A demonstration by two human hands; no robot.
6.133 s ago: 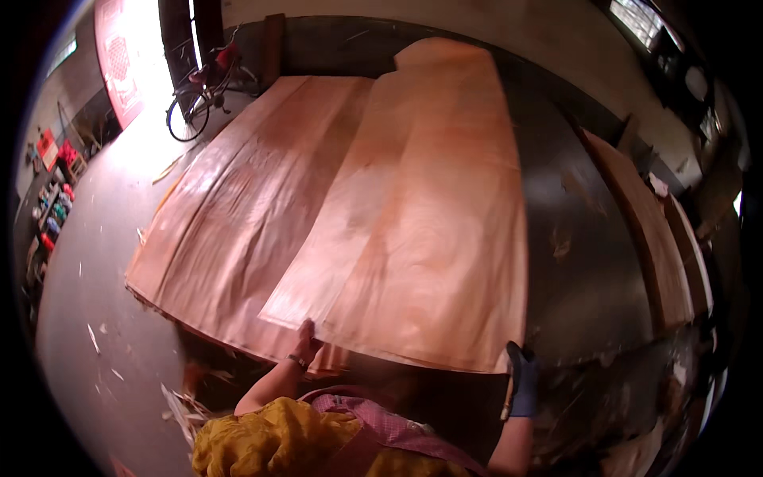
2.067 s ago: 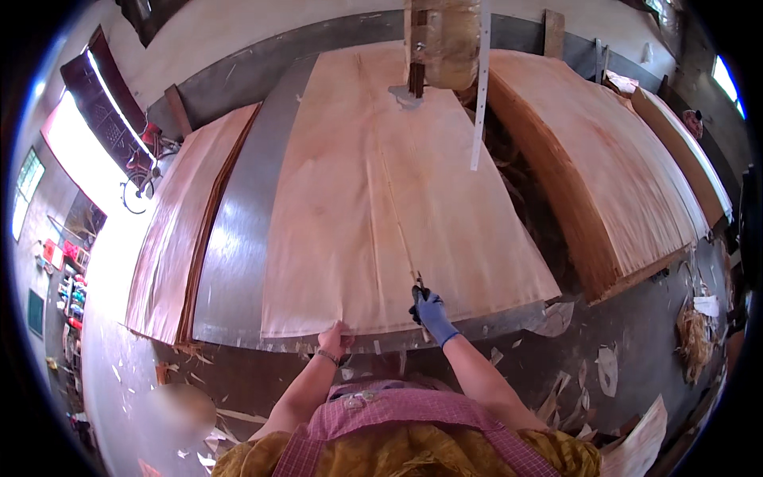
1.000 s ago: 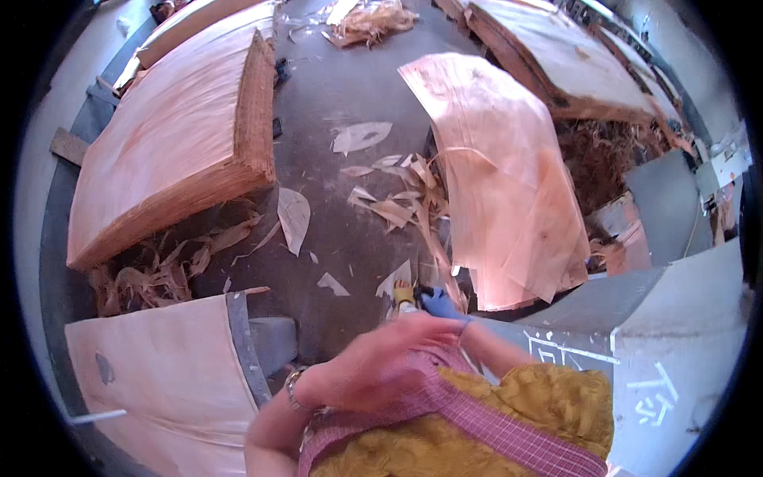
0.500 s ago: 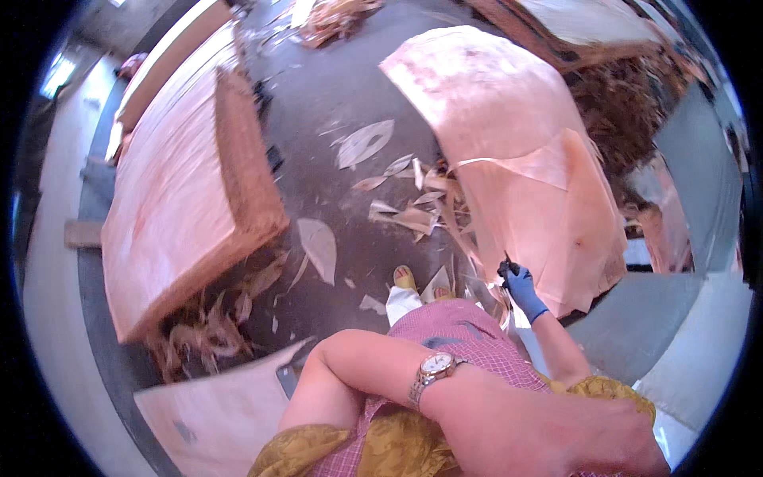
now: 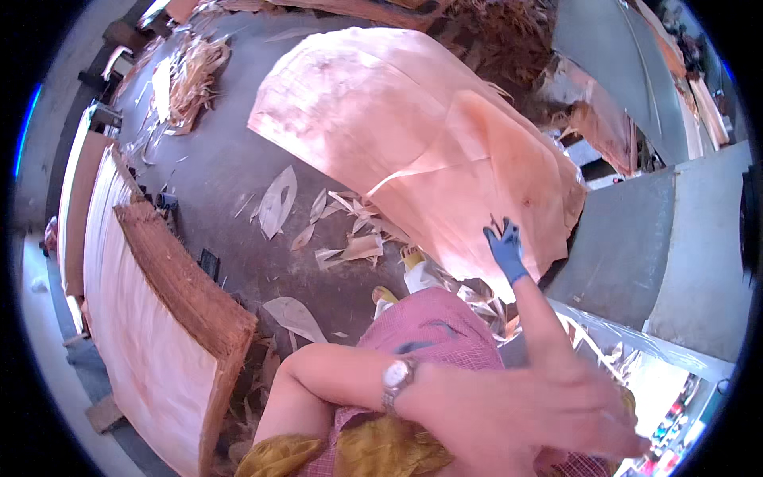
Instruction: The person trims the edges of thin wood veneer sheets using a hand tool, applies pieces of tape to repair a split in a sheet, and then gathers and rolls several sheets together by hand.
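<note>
My right hand [image 5: 505, 248], in a blue glove with dark patches, reaches over the near end of a stack of pale pinkish wood veneer sheets [image 5: 397, 111]. A small thin dark object [image 5: 494, 221] shows at its curled fingertips; its kind cannot be made out. The top sheets of the stack are creased and curved, with a lifted edge. My bare left hand [image 5: 524, 413] is close to the camera, crossing in front of my body to the right. Its fingers are stretched out and somewhat blurred, with nothing seen in them. A metal watch [image 5: 397, 374] is on that wrist.
Another thick veneer stack [image 5: 151, 318] stands at the left. Torn veneer scraps [image 5: 350, 238] litter the dark floor [image 5: 214, 159], with a heap of shreds [image 5: 191, 79] farther off. Grey panels [image 5: 620, 254] lie at the right. My feet are beside the near stack.
My view has turned right, so both stacks appear farther left. My right hand has shifted on the near stack and its fingers look more spread. My left arm remains crossed in front.
</note>
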